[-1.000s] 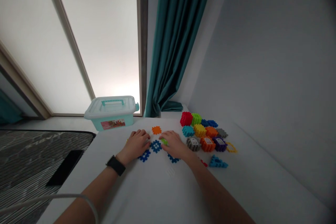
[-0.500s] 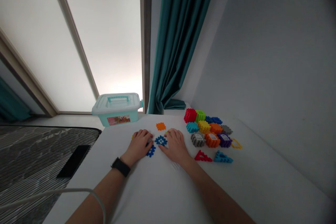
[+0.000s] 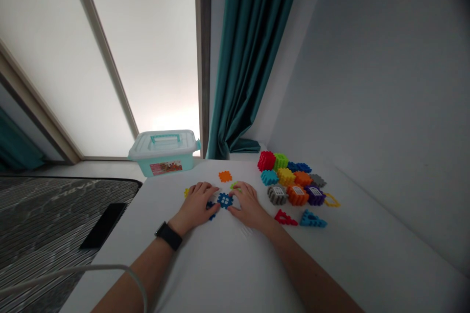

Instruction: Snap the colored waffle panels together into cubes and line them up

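Note:
A blue notched square with a window pattern (image 3: pixel 225 200) lies on the white table between my hands. My right hand (image 3: pixel 247 201) has its thumb and fingers closed on the square's right edge. At its left side is my left hand (image 3: pixel 198 202), fingers curved and resting over another blue piece (image 3: pixel 212 216), which is mostly covered. A yellow piece (image 3: pixel 186 192) peeks out beyond the left hand. Part of a green piece (image 3: pixel 233 185) shows by the right fingertips. Farther back lies an orange notched piece (image 3: pixel 225 176).
Stacks of coloured notched pieces (image 3: pixel 285 176) stand at the right, with a red triangle (image 3: pixel 285 218) and a blue triangle (image 3: pixel 312 218) in front. A lidded teal box (image 3: pixel 166 162) sits at the back left. A white cable (image 3: pixel 91 267) crosses the lower left.
The blue window square has turned straighter and shifted slightly toward me. My left hand has moved a little right, covering more of the other blue piece. The red triangle sits slightly farther right.

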{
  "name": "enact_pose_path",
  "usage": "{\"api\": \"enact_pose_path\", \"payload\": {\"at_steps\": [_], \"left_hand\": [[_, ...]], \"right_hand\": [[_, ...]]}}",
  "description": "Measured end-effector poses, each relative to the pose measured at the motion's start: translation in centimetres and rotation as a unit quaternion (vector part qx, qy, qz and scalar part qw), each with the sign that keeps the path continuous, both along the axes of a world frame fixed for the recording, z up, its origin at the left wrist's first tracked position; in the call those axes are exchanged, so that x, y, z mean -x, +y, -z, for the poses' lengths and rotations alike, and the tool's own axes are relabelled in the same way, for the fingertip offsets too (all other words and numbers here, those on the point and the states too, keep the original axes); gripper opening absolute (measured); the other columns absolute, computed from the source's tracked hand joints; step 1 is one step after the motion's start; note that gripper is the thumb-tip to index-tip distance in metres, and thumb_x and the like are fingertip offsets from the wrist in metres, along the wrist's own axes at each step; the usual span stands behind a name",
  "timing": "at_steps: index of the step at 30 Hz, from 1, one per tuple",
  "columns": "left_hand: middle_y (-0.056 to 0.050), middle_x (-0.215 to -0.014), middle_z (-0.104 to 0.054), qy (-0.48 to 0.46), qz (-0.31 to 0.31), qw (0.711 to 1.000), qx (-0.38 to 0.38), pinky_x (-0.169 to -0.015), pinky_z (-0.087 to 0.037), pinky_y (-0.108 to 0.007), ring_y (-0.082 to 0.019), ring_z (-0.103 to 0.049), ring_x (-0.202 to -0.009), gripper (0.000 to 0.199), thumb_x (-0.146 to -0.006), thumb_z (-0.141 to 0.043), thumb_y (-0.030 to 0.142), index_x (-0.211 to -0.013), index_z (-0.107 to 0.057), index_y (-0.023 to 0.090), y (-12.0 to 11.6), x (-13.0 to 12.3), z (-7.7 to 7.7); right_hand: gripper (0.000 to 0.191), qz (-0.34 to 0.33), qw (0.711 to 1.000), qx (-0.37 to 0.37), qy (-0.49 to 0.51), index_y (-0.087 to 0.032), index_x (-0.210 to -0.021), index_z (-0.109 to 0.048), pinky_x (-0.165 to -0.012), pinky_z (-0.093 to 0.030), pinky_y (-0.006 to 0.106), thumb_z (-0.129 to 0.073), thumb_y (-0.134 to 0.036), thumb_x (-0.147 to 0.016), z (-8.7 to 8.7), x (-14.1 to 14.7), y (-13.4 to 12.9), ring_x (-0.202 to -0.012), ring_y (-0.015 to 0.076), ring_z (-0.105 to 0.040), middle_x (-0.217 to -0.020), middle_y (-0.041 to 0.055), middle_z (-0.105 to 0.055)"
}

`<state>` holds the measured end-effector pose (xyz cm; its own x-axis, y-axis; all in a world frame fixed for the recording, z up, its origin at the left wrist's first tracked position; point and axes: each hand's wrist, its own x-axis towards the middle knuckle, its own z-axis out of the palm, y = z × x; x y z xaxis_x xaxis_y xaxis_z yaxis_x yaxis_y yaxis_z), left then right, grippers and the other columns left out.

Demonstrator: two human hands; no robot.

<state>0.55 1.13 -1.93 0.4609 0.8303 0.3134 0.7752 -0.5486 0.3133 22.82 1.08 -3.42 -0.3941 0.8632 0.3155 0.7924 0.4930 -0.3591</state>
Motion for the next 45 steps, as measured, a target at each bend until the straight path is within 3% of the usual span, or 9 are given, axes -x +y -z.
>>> {"api": "enact_pose_path", "payload": {"at_steps": [7, 12, 21, 31, 36, 45], "left_hand": [[-0.009, -0.124, -0.059, 0.001, 0.018, 1.0, -0.004, -0.102, -0.04, -0.048, -0.03, -0.053, -0.115, 0.036, -0.085, -0.065, 0.035, -0.12, -0.062, 0.027, -0.22, -0.63, 0.33], [-0.01, -0.124, -0.058, -0.015, 0.009, 1.0, 0.006, -0.102, -0.041, -0.048, -0.031, -0.052, -0.117, 0.031, -0.083, -0.068, 0.035, -0.111, -0.063, 0.024, -0.07, -0.69, 0.47], [-0.012, -0.132, -0.052, -0.033, 0.03, 0.999, -0.012, -0.103, -0.042, -0.05, -0.032, -0.05, -0.122, 0.034, -0.075, -0.08, 0.035, -0.1, -0.062, 0.021, 0.13, -0.1, 0.28], [-0.011, -0.132, -0.052, -0.032, 0.052, 0.998, -0.021, -0.101, -0.043, -0.049, -0.032, -0.052, -0.121, 0.036, -0.076, -0.08, 0.038, -0.101, -0.059, 0.022, 0.36, 0.07, 0.15], [-0.011, -0.13, -0.053, -0.035, 0.052, 0.998, -0.021, -0.1, -0.044, -0.047, -0.031, -0.053, -0.119, 0.037, -0.075, -0.08, 0.036, -0.1, -0.057, 0.022, 0.36, 0.06, 0.22], [-0.011, -0.123, -0.055, -0.04, 0.045, 0.998, -0.023, -0.097, -0.046, -0.046, -0.03, -0.054, -0.115, 0.036, -0.078, -0.078, 0.04, -0.098, -0.055, 0.021, 0.31, -0.37, 0.45]], "right_hand": [[0.023, -0.068, 0.997, 0.023, 0.006, -0.024, -0.103, -0.062, -0.111, -0.031, 0.047, -0.066, -0.015, -0.082, -0.33, -0.13, -0.04, -0.121, 0.0242, -0.05, -0.118, 0.0054, -0.062], [0.028, -0.075, 0.997, 0.029, 0.006, -0.023, -0.106, -0.062, -0.11, -0.031, 0.047, -0.063, -0.011, -0.081, -0.56, -0.22, -0.3, -0.121, 0.025, -0.051, -0.122, 0.0064, -0.062], [0.051, -0.069, 0.998, 0.003, 0.008, -0.021, -0.129, -0.052, -0.111, -0.032, 0.05, -0.07, -0.028, -0.081, -0.1, -0.35, -0.22, -0.124, 0.0295, -0.051, -0.128, 0.0121, -0.06], [0.041, -0.072, 0.997, 0.0, 0.025, -0.023, -0.116, -0.056, -0.105, -0.038, 0.047, -0.073, -0.025, -0.079, 0.17, -0.21, 0.16, -0.113, 0.028, -0.056, -0.115, 0.0089, -0.064], [0.049, -0.056, 0.997, 0.017, 0.051, -0.022, -0.121, -0.053, -0.104, -0.039, 0.047, -0.073, -0.022, -0.077, -0.16, -0.08, -0.06, -0.104, 0.0268, -0.059, -0.1, 0.0053, -0.065], [0.025, -0.024, 0.985, 0.044, 0.165, -0.023, -0.112, -0.059, -0.098, -0.044, 0.043, -0.056, -0.016, -0.088, -0.3, 0.29, 0.01, -0.1, 0.022, -0.063, -0.096, 0.0034, -0.068]]}}
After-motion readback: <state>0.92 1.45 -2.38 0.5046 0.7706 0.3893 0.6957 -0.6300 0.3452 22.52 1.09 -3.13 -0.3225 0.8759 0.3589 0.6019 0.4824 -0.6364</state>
